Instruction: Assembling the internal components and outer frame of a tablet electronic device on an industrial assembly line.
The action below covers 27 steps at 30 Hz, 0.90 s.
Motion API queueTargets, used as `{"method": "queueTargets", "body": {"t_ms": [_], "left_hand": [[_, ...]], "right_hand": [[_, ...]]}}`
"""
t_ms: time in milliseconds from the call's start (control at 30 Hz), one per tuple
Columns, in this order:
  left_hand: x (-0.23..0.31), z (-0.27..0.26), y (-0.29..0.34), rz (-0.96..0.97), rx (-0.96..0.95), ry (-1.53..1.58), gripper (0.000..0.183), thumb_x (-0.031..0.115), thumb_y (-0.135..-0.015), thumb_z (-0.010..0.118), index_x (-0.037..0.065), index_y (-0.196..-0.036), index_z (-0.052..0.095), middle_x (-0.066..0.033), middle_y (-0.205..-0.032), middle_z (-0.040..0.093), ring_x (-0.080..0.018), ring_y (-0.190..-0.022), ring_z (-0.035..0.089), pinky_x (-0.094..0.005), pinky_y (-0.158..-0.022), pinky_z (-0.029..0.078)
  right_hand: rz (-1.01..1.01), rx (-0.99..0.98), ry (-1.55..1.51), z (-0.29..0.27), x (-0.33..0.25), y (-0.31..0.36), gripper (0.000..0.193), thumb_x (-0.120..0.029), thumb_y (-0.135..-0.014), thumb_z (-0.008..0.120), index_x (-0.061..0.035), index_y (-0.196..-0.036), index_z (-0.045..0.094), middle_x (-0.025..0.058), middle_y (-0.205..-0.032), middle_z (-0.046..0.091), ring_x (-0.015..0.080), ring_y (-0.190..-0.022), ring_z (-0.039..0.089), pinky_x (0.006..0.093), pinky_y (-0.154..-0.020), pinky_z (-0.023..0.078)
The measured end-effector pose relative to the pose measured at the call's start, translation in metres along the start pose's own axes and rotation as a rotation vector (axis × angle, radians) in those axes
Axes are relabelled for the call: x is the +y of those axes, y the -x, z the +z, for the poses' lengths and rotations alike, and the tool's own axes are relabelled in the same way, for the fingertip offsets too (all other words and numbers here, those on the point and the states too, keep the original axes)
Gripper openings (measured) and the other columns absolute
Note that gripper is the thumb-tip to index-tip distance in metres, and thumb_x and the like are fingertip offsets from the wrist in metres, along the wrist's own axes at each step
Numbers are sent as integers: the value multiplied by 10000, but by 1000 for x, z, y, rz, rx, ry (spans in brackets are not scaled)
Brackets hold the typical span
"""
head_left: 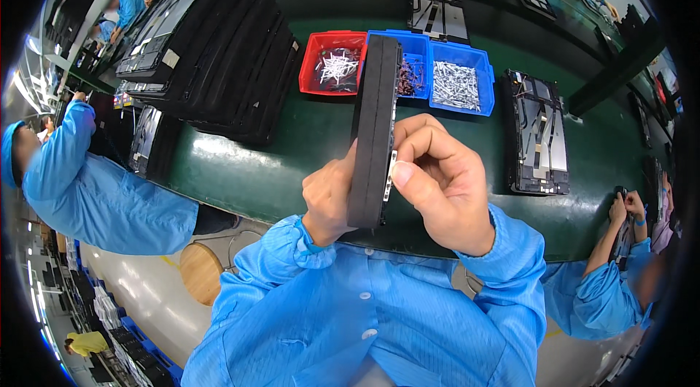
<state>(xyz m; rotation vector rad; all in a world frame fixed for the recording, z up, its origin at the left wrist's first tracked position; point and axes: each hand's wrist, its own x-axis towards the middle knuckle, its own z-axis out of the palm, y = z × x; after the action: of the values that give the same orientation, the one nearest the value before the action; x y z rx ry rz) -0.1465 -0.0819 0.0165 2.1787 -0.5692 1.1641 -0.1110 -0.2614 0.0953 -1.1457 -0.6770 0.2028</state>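
Note:
A black flat device assembly with a thick dark edge (374, 132) stands upright in front of my chest, its narrow side toward me. My left hand (328, 197) is closed around its left side, with the fingertips partly hidden behind it. A small, narrow silvery-white strip with dark spots (390, 176) lies against the assembly's right face, near its lower end. My right hand (445, 190) pinches this strip between thumb and forefinger, the other fingers curled. The assembly's right face shows only as a thin sliver with small parts along it.
Beyond the assembly sit a red bin (310, 60) of white pieces, a blue bin (417, 41) of small dark-red parts and a blue bin (487, 73) of silvery strips. Stacked black trays (219, 73) rise at left. An opened device (539, 132) lies right. Co-workers sit both sides.

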Motion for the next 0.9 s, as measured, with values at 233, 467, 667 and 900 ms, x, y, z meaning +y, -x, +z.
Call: {"method": "queueTargets", "body": {"t_ms": [233,467,667,900], "left_hand": [[-2,0,3,16,-17,-1,547,33,-790,801,-124,-1282,622,-110,-774,720,-189,-563,664,-294,-511,525],[0,-1,1,13,-5,-10,543,42,-798,798,-113,-1288,624,-107,-777,715,-189,-544,639,-295,-502,513],[1,2,0,25,-7,-19,539,50,-799,800,-114,-1282,627,-102,-761,704,-190,-532,629,-300,-491,503],[2,1,0,29,-7,-29,538,49,-795,805,-122,-1273,628,-98,-755,704,-185,-527,626,-300,-486,501]], "right_hand": [[5,11,-27,0,1,2,55,-39,-971,659,9,-979,633,111,-1093,571,160,-981,593,326,-860,484],[36,10,-15,0,1,1,56,-36,-965,658,12,-954,632,118,-1085,587,157,-967,601,322,-836,492],[26,14,-30,-2,1,3,59,-36,-965,657,12,-946,627,117,-1083,588,153,-955,603,313,-822,495],[33,14,-26,-3,0,3,57,-33,-958,653,16,-945,626,114,-1067,593,149,-941,605,310,-808,502]]}}
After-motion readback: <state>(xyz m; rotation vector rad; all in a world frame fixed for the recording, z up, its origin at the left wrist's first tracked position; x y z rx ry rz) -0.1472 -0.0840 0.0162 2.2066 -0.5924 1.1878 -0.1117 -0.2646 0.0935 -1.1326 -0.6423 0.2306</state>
